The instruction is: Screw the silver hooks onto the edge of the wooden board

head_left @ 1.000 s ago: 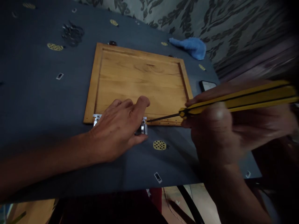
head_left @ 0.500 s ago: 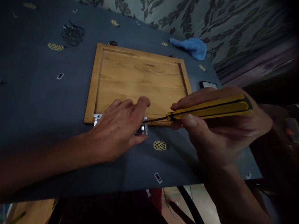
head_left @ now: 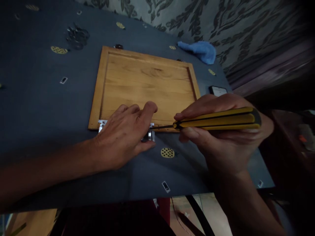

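Observation:
A wooden panel (head_left: 147,78) with a raised frame lies flat on the table. Along its near edge sits a shiny metal fitting with a dark part (head_left: 151,135), perhaps a handle, mostly covered by my left hand (head_left: 125,134). That hand is closed over the fitting, thumb on the near side and index finger resting over the panel; its other fingertips are hidden. My right hand (head_left: 221,134) grips a yellow and black screwdriver (head_left: 219,119), held almost level. The screwdriver's thin shaft points left, its tip at the fitting's right end, close to my left hand.
Dark metal pieces (head_left: 77,36) lie in a pile at the back left. A blue cloth (head_left: 200,51) rests near the patterned wall, and a phone (head_left: 218,90) lies beyond my right hand. Two small dark fittings (head_left: 118,46) show at the panel's far edge.
My right hand has shifted slightly left, and the screwdriver's handle end has dropped, so the tool is more level. My left hand and the panel stay put.

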`<state>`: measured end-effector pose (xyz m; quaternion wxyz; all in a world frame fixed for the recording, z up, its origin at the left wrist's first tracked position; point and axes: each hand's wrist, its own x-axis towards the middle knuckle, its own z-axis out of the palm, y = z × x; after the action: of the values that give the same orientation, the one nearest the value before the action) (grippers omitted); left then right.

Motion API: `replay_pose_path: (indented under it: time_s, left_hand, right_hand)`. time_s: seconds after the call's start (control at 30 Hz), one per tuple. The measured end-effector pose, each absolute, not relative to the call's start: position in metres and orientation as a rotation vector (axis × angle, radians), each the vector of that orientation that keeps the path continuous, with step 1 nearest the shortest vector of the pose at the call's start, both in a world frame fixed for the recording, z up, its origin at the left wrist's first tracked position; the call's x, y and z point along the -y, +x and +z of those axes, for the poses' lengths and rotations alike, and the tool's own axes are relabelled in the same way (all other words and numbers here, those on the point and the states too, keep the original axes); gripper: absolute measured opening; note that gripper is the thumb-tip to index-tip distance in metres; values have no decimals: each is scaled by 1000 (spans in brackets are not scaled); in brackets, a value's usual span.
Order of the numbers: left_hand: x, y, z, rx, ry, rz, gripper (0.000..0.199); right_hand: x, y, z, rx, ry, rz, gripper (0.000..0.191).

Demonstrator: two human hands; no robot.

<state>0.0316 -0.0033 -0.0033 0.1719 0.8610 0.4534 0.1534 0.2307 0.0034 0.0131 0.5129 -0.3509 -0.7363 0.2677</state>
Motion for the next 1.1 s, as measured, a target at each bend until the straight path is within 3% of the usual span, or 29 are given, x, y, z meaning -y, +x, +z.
replay_pose_path:
  time_s: [0.17,0.4,0.67,0.9,1.1]
  left_hand:
    - [3,31,-3,-1289,2442,435,53]
    - [3,31,-3,-1297,2452,420,54]
    - [2,30,-4,-1267,2450,438,55]
    - [3,30,-4,-1281,2448,457,52]
    - [3,31,-6,-1277,2451,484,53]
  right_hand:
    - [-5,237,19,1796,-862,832,24]
    - [-10,236,16,1790,-772,731,24]
    - [-4,240,22,1760,-805,988,27]
    - [-7,231,12,1772,-756,621,29]
    - [-7,240,17,1800,-795,789,28]
